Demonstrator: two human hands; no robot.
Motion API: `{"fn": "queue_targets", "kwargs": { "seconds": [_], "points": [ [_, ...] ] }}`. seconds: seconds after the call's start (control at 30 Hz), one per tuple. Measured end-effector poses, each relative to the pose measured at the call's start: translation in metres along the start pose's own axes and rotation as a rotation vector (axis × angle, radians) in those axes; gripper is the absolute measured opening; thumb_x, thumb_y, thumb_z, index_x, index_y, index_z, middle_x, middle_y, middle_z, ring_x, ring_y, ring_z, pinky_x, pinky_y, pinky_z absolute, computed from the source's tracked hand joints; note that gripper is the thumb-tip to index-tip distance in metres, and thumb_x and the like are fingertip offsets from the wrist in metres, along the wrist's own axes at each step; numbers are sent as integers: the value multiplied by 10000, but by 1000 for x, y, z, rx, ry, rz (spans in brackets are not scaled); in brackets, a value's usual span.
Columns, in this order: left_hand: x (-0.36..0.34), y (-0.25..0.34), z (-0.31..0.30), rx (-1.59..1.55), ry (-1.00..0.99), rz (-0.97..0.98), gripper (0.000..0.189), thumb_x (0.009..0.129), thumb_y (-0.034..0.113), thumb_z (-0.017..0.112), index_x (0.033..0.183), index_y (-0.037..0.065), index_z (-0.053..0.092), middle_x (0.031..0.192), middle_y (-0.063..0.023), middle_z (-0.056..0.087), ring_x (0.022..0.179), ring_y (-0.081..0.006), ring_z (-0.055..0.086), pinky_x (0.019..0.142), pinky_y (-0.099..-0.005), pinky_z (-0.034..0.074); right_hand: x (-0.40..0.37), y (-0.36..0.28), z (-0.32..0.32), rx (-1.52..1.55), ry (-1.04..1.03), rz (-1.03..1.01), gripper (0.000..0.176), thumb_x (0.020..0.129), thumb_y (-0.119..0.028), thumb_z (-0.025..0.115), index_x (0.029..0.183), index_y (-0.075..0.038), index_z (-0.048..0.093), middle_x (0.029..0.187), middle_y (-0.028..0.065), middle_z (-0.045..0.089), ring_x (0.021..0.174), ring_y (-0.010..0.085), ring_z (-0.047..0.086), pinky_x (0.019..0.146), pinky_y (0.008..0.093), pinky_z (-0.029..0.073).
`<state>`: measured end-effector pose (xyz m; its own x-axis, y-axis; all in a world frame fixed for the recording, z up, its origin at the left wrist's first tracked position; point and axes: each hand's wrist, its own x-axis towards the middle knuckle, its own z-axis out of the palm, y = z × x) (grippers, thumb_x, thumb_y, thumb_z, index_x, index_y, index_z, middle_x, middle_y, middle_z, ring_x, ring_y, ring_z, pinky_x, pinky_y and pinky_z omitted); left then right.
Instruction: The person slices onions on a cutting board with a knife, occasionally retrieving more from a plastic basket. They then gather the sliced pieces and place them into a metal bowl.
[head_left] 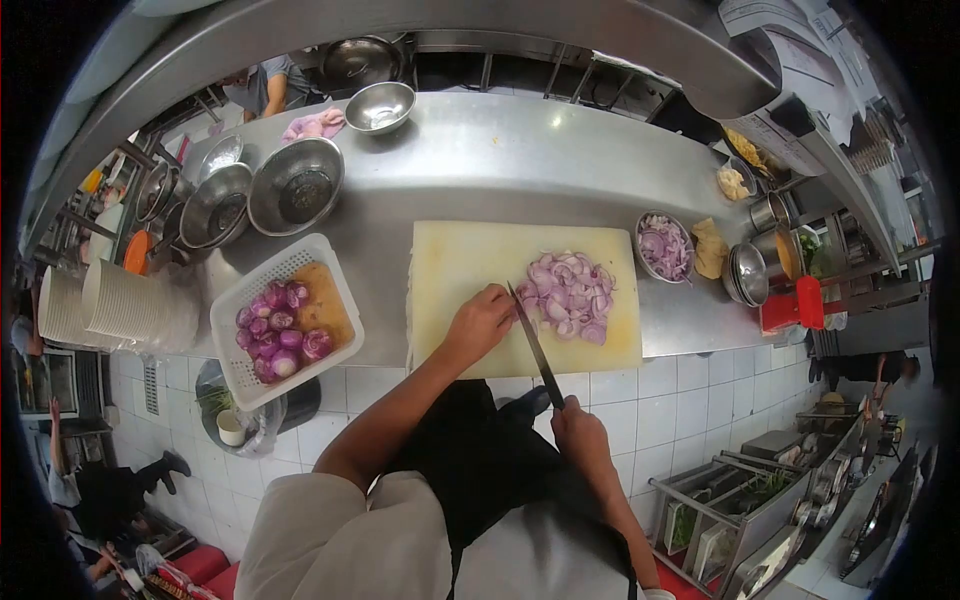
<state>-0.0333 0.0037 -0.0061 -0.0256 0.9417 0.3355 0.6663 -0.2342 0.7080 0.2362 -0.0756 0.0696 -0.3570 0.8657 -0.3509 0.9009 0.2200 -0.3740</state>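
Note:
My right hand [580,432] is wrapped around the handle of a kitchen knife [541,353], whose blade points away from me over the cutting board [460,250]. Against the left side of the blade, near its tip, rest the curled fingers of my left hand [483,325]; whatever they press on the board is hidden beneath them. Just right of the blade lies a heap of sliced red onion [568,293]. More slices fill a metal bowl [664,246] beside the board's right edge.
A white basket [345,345] of peeled red onions stands left of the board. Metal bowls [296,186] sit behind it, and stacked white containers [125,300] stand farther left. A red container [790,310] is at the right. Other people are visible beyond the counter and at both sides.

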Motion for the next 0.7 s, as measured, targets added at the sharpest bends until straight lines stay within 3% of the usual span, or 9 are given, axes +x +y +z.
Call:
{"fn": "queue_targets", "kwargs": {
  "seconds": [0.27, 0.7],
  "points": [
    [0, -3, 1, -2, -3, 20, 202, 848, 75, 776, 1029, 31, 698, 1089, -115, 649, 920, -336, 692, 812, -429, 590, 25, 4, 33, 20, 0, 44, 246, 1024, -232, 564, 1053, 9, 527, 756, 273, 690, 732, 515, 676, 667, 619, 532],
    [-1, -5, 2, -25, 31, 25, 173, 845, 66, 776, 1007, 32, 726, 1068, -111, 666, 916, -329, 700, 809, -420, 596, 11, -5, 2, 57, 11, -11, 241, 1028, -246, 557, 1053, -10, 515, 733, 284, 687, 718, 504, 692, 666, 613, 552]
  ]
}}
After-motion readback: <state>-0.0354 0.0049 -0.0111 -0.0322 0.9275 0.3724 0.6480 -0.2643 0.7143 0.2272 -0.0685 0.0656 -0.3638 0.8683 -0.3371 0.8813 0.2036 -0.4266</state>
